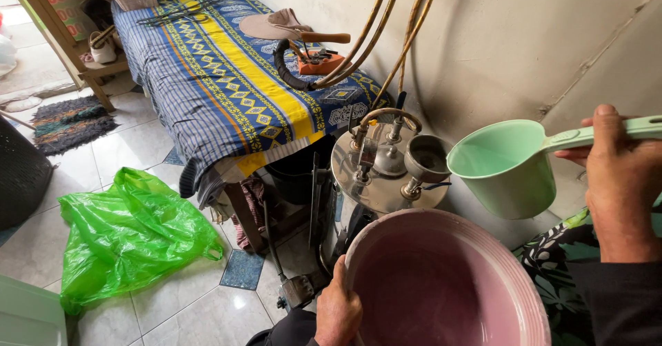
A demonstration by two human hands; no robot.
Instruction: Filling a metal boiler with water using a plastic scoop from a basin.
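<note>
My right hand (620, 180) grips the handle of a pale green plastic dipper (507, 167), held level with water in it, just right of a small metal funnel (426, 158). The funnel stands on top of a round steel boiler tank (386, 174) with valves and hoses. My left hand (338, 308) holds the near rim of a large pink basin (441, 284) that has water in it, right below the dipper.
An ironing table under a blue and yellow cloth (227, 77) carries a steam iron (314, 56) with hoses (386, 22) rising up the wall. A green plastic bag (131, 232) lies on the tiled floor at left. A dark mat (69, 122) lies near the doorway.
</note>
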